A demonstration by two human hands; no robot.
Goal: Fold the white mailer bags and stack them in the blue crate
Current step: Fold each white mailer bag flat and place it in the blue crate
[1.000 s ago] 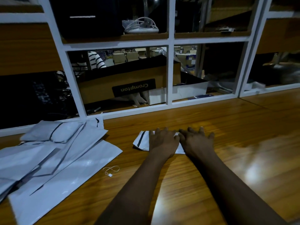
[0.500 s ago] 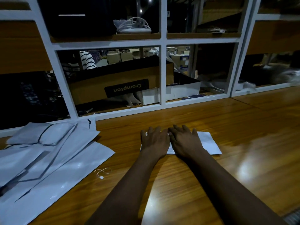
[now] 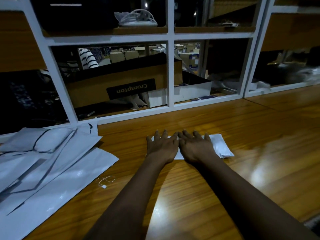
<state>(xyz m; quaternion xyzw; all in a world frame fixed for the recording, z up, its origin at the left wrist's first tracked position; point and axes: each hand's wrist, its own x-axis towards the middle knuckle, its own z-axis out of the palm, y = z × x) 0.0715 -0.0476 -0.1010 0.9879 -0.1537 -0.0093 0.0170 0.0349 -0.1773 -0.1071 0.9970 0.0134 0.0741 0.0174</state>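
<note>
Under both palms, the folded mailer bag (image 3: 219,146) could spring open when the pressure lifts, I judge, since slick plastic traps air. Left hand (image 3: 161,148) and right hand (image 3: 195,148) lie flat, fingers straight, side by side, pressing it to the table (image 3: 259,179); its end sticks out right of the right hand

Left hand (image 3: 161,148): bare, short nails pale at the fingertips.
Right hand (image 3: 195,147): bare, short nails likewise.
Left forearm (image 3: 131,196): bare to the frame's bottom edge.
Right forearm (image 3: 242,193): bare to the frame's bottom edge.
</note>
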